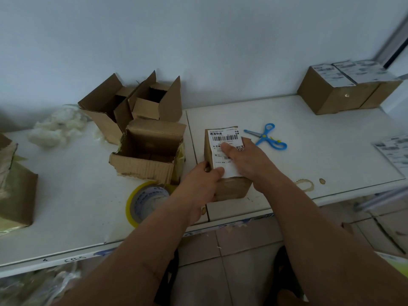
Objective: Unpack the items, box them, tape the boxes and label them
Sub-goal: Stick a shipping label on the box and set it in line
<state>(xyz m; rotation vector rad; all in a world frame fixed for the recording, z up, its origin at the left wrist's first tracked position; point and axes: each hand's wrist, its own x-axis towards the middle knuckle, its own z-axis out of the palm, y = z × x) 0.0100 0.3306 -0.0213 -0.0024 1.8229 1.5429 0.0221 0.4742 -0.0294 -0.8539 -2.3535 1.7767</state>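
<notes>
A: While the shipping label (pixel 225 149) lies on the small sealed box (pixel 229 186) at the counter (pixel 309 133) front, what are the hands doing?
B: Left hand (pixel 203 184) grips the box's near corner; right hand (pixel 245 157) presses flat. Light, stiff cardboard, probably; hold its sides.

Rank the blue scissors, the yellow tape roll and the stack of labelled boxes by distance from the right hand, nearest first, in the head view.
From the right hand, pressing the label on the box:
1. Blue scissors, just right of it and slightly behind.
2. Yellow tape roll, to the left, near the front edge.
3. Stack of labelled boxes, far right corner by the wall.
</notes>
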